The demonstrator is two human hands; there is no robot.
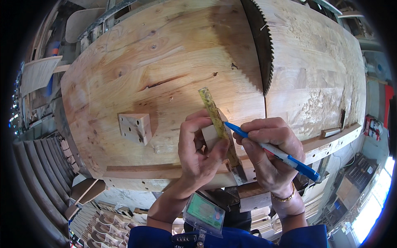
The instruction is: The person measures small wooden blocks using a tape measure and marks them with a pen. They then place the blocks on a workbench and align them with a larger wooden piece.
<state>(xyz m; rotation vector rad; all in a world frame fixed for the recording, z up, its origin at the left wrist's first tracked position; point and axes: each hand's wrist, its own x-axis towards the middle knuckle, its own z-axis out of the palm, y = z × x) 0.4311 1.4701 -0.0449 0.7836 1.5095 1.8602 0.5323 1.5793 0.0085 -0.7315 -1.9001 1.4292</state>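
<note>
My left hand (197,155) grips a small pale wooden block (211,136) together with a worn yellow ruler (211,108), its thumb pressing the ruler against the block. The ruler slants from upper left to lower right, and its near end looks dark. In my right hand (271,151) is a blue and white pen (285,158). The pen's tip touches or nearly touches the ruler's right edge, beside the block; any mark there is too small to make out. Both hands are over the near part of a wooden tabletop (173,58).
A toothed circular saw blade (262,45) stands up through the tabletop at the far middle, with a slot running toward me. A wooden block with dark holes (135,128) sits at the left. A wooden strip (140,170) runs along the near edge. A badge (204,211) hangs at my front.
</note>
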